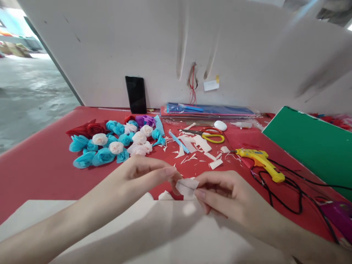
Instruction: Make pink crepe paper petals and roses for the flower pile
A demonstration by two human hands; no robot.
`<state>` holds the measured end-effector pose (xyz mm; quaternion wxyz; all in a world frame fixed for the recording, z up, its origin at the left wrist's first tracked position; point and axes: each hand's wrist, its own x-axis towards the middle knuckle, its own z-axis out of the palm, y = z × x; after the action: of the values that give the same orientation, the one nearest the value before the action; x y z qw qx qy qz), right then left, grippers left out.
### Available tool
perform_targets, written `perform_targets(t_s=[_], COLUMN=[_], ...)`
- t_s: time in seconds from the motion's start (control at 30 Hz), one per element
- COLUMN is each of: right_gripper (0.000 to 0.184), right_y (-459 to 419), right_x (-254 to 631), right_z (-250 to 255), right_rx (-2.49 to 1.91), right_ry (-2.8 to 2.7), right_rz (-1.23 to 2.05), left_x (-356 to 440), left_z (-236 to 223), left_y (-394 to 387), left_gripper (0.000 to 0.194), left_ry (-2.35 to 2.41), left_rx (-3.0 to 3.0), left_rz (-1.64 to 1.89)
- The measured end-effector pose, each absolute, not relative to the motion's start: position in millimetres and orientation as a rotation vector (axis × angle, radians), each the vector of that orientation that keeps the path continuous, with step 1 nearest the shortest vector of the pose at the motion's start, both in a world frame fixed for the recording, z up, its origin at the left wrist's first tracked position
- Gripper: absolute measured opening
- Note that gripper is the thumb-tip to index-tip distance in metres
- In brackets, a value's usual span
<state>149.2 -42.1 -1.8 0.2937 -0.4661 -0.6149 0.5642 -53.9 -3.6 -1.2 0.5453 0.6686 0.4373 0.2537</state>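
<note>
My right hand (pixel 229 192) pinches a small pale paper piece (pixel 187 187) between thumb and fingers, above the front of the table. The piece has rounded edges and a crease across it. At its left edge are the curled fingertips of my left hand (pixel 151 174), closed with the thumb above them; part of their grip is hidden. Below both hands lies a large pale sheet (pixel 115 234), with a small cut piece (pixel 165 195) at its far edge. Paper offcuts (pixel 202 143) are scattered beyond my hands.
Blue, white, red and purple paper flowers (pixel 115 141) lie at left. Scissors (pixel 213 136) and a blue pen (pixel 179 142) rest among the scraps. A yellow glue gun (pixel 261 161) with a black cord is at right, near a green board (pixel 310 146). A phone (pixel 136 95) leans at the back.
</note>
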Motion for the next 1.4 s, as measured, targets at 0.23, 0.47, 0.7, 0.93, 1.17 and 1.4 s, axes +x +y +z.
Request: perform_targets(t_s=[0.23,0.47,0.7,0.93,1.17,1.4], right_gripper=[0.013,0.015,0.016,0.015,0.016,0.014], right_y=[-42.8,-40.9,-41.9,-41.4,-43.2,-40.8], right_x=[149.7,150.3,151.1,150.6,150.9,151.3], right_z=[-0.5,-3.7,-4.0,-5.9,-4.1,-5.7], right_rx=[-1.198,-1.168,-1.166,-1.164,-1.190,-1.216], right_ry=[-1.544,-1.542,-1.565,-1.550,-1.571,-1.584], right_rz=[1.599,1.659,1.644,1.650,1.640,1.650], left_x=[-47.6,-52.3,-50.2,-50.5,-49.5,-51.6], left_z=[7.6,-1.8,-1.3,1.4,3.3,0.4], left_y=[-10.0,-3.6,-3.5,-10.1,-8.4,-8.7], left_gripper=[0.017,0.033,0.024,0.021,0.021,0.020], left_ry=[1.038,0.891,0.944,1.068,1.019,0.993], left_rx=[1.547,1.566,1.484,1.656,1.689,1.655], left_rz=[0.530,0.578,0.564,0.524,0.499,0.527])
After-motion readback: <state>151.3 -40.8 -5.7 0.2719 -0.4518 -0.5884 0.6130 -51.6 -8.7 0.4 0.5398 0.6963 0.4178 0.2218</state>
